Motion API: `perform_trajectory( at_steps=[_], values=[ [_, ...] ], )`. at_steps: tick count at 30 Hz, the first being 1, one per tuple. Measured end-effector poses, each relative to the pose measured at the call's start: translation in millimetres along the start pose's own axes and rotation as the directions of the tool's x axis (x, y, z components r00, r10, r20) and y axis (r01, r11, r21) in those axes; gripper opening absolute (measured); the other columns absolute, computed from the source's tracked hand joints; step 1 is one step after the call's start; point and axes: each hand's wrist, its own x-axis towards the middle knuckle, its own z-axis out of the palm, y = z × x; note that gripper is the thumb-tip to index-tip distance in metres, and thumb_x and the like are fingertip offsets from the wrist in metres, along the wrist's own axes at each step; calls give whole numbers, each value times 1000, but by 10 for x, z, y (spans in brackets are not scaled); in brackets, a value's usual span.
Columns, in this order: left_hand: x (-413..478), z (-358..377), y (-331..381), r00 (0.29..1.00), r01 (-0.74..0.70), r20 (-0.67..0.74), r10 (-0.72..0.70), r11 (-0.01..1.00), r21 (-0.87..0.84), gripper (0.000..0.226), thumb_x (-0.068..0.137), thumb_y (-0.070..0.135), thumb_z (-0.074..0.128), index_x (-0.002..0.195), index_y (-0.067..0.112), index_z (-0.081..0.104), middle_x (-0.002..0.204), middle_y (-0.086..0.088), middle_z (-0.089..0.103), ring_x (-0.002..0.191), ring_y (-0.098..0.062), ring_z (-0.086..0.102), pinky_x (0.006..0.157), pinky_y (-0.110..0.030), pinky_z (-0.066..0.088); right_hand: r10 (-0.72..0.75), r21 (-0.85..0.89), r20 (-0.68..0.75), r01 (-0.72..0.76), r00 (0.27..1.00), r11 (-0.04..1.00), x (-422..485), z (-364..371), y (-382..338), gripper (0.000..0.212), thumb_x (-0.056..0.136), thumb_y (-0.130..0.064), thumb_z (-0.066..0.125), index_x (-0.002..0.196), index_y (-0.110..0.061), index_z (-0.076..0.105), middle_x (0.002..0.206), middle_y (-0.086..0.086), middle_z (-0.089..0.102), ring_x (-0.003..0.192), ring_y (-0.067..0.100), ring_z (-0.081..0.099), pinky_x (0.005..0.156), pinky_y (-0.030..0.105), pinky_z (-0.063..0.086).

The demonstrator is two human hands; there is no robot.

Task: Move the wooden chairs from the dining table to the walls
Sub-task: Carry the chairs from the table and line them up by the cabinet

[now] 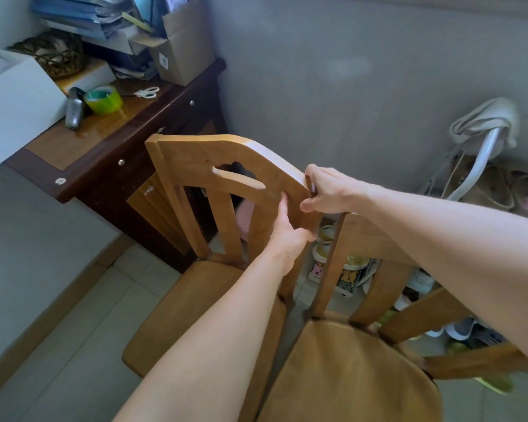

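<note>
Two honey-brown wooden chairs, side by side near grey wall (363,86). Left chair (195,184): slatted back with cut-out, top rail's right corner gripped by right hand (323,190), fingers closed; side post clasped by left hand (287,233). Right chair (348,370) touching alongside. Dark tabletop (110,132) close left; tiled floor (83,345) open lower left.

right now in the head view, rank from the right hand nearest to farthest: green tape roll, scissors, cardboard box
From the right hand, all lie up-left on the desk:
1. Scissors, mid desk.
2. Cardboard box, back by the wall; close to the scissors' rank.
3. Green tape roll, farthest left.
</note>
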Motion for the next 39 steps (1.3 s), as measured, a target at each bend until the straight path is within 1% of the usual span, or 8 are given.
perform_trajectory(
  at_steps=[7,16,22,25,30,33,36,39],
  values=[
    [-24,-36,130,998,61,13,-63,993,102,103,86,6,68,151,49,1,162,1,21,143,-34,30,109,-58,35,65,44,8,-65,998,997,-13,55,-72,39,89,-31,65,114,-14,41,103,7,60,88,24,61,79,41,56],
    [-176,-113,216,998,31,-54,-32,999,-20,83,88,12,69,150,44,23,159,-1,29,140,-31,37,108,-55,39,143,28,-134,-140,981,990,-192,242,-119,39,93,-28,60,123,-10,43,120,13,52,103,29,56,89,47,51],
    [-373,-184,246,994,69,-74,-84,979,-190,67,93,15,62,150,32,30,150,-7,43,130,-30,50,100,-46,49,108,-18,-285,-118,952,993,-338,287,-233,42,91,-27,57,128,-10,44,132,13,43,118,29,42,75,37,33],
    [-516,-267,239,992,67,-87,-91,966,-252,62,95,18,59,150,27,32,146,-7,49,127,-30,54,98,-45,51,75,-15,-361,-86,930,996,-436,287,-355,51,91,-23,54,139,-15,41,141,13,38,129,30,33,83,44,41],
    [-782,-539,213,986,19,-148,-75,939,-344,58,98,16,56,150,23,32,144,-8,50,123,-28,56,92,-41,53,-22,44,-403,44,915,998,-602,264,-613,48,92,-16,53,140,-22,50,144,15,37,136,31,26,106,49,39],
    [-1016,-753,150,977,-20,-204,-65,920,-390,56,98,15,55,149,21,33,143,-9,51,120,-28,58,94,-43,53,-40,93,-437,89,899,992,-749,334,-835,42,93,-16,54,134,-23,57,140,12,44,134,29,29,106,47,36],
    [-1333,-979,24,968,-58,-243,-58,894,-445,55,98,14,54,149,17,33,142,-11,51,117,-28,60,96,-45,53,-14,225,-470,135,882,965,-951,454,-1093,35,94,-14,53,125,-23,65,134,8,50,131,25,34,101,34,34],
    [-1725,-1178,-133,955,-100,-294,-51,874,-475,53,98,15,54,148,16,35,139,-11,54,114,-27,61,94,-45,54,32,401,-453,172,891,900,-1218,594,-1393,30,95,-13,53,117,-24,71,130,5,53,125,22,45,97,27,45]
  ],
)
